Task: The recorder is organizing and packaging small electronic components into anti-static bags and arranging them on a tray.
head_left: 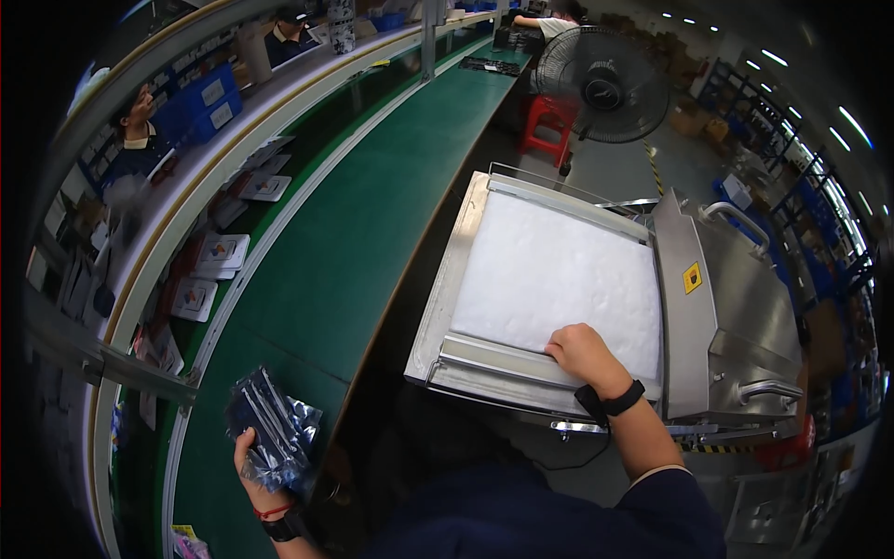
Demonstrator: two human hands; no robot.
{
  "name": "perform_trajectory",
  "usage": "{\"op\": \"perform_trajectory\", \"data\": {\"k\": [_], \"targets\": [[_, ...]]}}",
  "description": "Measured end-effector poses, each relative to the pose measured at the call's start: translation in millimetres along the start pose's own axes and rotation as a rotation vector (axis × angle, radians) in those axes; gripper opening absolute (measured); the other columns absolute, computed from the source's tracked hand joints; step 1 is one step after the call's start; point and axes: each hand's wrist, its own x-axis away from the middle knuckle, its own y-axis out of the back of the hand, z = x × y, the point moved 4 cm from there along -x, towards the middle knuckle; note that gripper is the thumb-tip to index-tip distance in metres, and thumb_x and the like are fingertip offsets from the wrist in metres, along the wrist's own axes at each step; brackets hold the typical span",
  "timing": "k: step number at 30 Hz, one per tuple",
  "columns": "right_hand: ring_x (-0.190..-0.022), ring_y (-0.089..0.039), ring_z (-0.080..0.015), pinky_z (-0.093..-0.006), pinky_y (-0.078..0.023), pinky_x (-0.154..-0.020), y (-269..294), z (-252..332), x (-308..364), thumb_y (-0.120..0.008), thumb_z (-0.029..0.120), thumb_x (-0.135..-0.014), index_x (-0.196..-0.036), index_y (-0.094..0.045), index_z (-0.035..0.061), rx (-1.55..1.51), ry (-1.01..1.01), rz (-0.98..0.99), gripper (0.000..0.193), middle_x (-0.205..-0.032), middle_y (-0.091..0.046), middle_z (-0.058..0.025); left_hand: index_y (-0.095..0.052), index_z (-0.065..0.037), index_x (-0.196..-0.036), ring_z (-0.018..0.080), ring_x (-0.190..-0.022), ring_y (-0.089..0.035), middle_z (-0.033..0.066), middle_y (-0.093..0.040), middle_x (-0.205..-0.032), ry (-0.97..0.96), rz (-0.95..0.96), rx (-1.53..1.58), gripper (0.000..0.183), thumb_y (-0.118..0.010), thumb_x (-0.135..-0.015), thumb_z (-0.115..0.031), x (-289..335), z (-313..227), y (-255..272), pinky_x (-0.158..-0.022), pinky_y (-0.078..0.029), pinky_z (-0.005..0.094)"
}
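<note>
Plastic packs (270, 415), dark, shiny and crinkly, are gripped in the left hand (253, 469), thumb along their side, over the near end of the smooth green bench (372, 196). Right hand (589, 354) is curled up, hiding a bit of the lumpy white pad (559, 265) on a boxy steel machine (684, 321); can't really tell if it's pinching anything. Round black fan (602, 86) and red stool (548, 124) sit beyond.

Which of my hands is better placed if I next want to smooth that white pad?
Likely your right hand: it is at the near edge of the white pad, with nothing visible in it. Your left hand is busy holding shiny plastic packets over the green table.
</note>
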Motion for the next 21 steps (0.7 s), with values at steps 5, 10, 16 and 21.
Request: {"op": "perform_trajectory", "data": {"k": [5,10,16,21], "targets": [[-0.099,-0.052,-0.0383,-0.0459,-0.046,-0.081,33.2,-4.2,-12.5,-0.075,0.024,-0.065,-0.111,-0.058,0.0053,-0.021,-0.008,-0.1,0.053,-0.103,-0.056,-0.02,-0.058,0.0,-0.104,0.0203,-0.076,-0.065,0.0112,-0.065,-0.092,0.05,0.012,0.005,0.037,-0.058,-0.079,-0.027,-1.3,0.3,3.9,-0.065,-0.054,0.0289],[-0.124,-0.031,-0.0462,-0.0554,-0.034,-0.095,29.1,-15.9,-16.3,-0.08,0.025,-0.057,-0.134,-0.038,0.0162,0.134,-0.169,0.266,0.089,-0.135,-0.032,-0.0277,-0.059,0.0,-0.103,0.0206,-0.075,-0.064,0.0109,-0.065,-0.093,0.058,-0.005,0.035,0.038,-0.06,-0.078,-0.028,-1.5,4.3,3.4,-0.065,-0.054,0.0293],[-0.129,-0.023,-0.0485,-0.0605,-0.031,-0.097,30.9,-12.1,-11.2,-0.076,0.017,-0.055,-0.138,-0.034,0.0227,0.164,-0.127,0.304,0.093,-0.14,-0.025,-0.0266,-0.058,0.002,-0.102,0.0207,-0.074,-0.064,0.0125,-0.065,-0.092,0.05,-0.015,0.021,0.041,-0.06,-0.078,-0.031,-7.3,3.6,23.6,-0.064,-0.054,0.0293],[-0.129,-0.023,-0.0482,-0.0599,-0.031,-0.097,26.3,-20.4,-9.9,-0.074,0.016,-0.055,-0.138,-0.033,0.0255,0.144,-0.149,0.32,0.092,-0.141,-0.024,-0.0264,-0.058,0.002,-0.101,0.02,-0.071,-0.064,0.0127,-0.065,-0.09,0.033,-0.018,-0.02,0.039,-0.058,-0.08,-0.031,-5.6,9.3,10.7,-0.061,-0.054,0.0285]]}}
